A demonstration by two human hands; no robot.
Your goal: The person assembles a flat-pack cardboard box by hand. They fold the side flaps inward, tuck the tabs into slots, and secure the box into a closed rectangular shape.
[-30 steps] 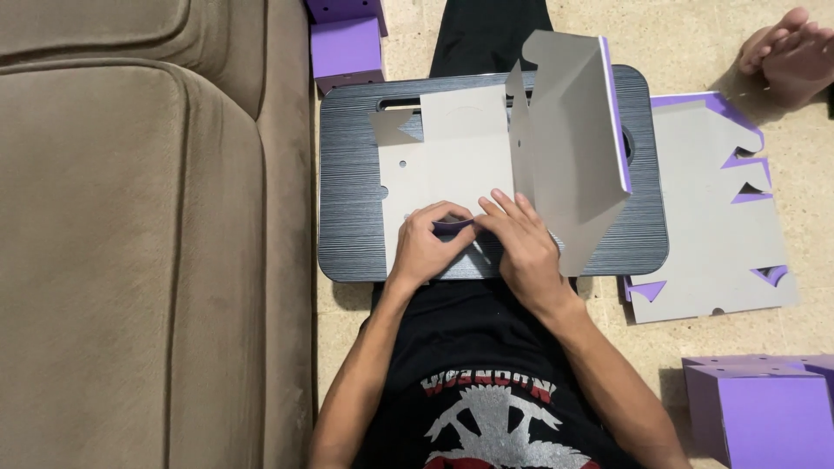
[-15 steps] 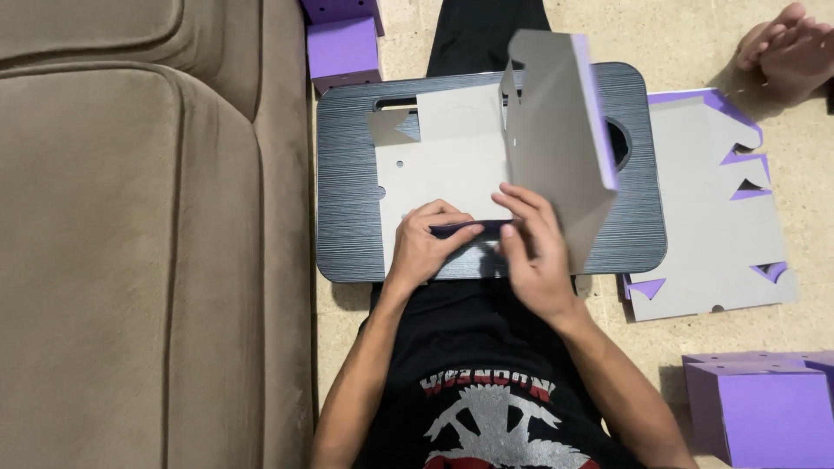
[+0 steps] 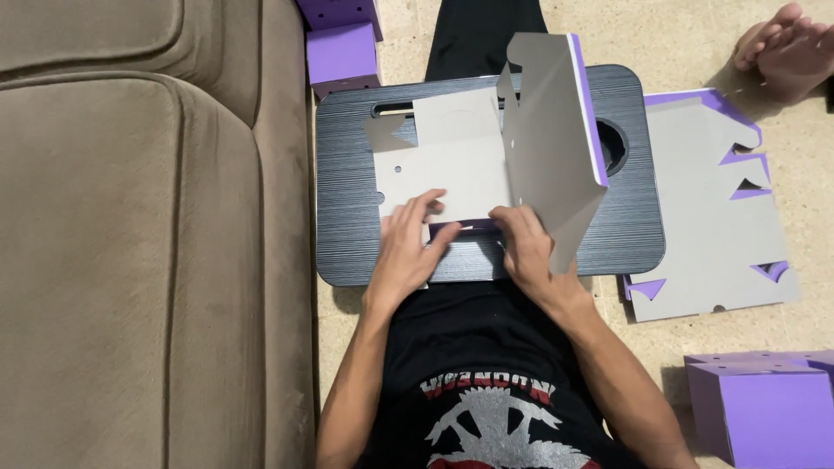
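a flat grey cardboard sheet [image 3: 452, 152] with notched edges lies on a dark ribbed lap tray [image 3: 347, 217], its stiff side flap [image 3: 552, 148] standing up at 3 o'clock, purple on the back. the left hand [image 3: 407, 247] lies spread, fingers pressing the sheet's near edge at 6 o'clock; the right hand [image 3: 524, 243] presses flat beside it. a second cut sheet [image 3: 704, 217] rests on the floor at 3 o'clock. three purple boxes are in view: two [image 3: 343, 52] at 11 o'clock, one [image 3: 764, 408] at 5 o'clock.

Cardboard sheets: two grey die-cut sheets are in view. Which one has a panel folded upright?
The cardboard sheet on the lap tray, under both hands; its right panel stands up. The other sheet lies flat on the floor, untouched.
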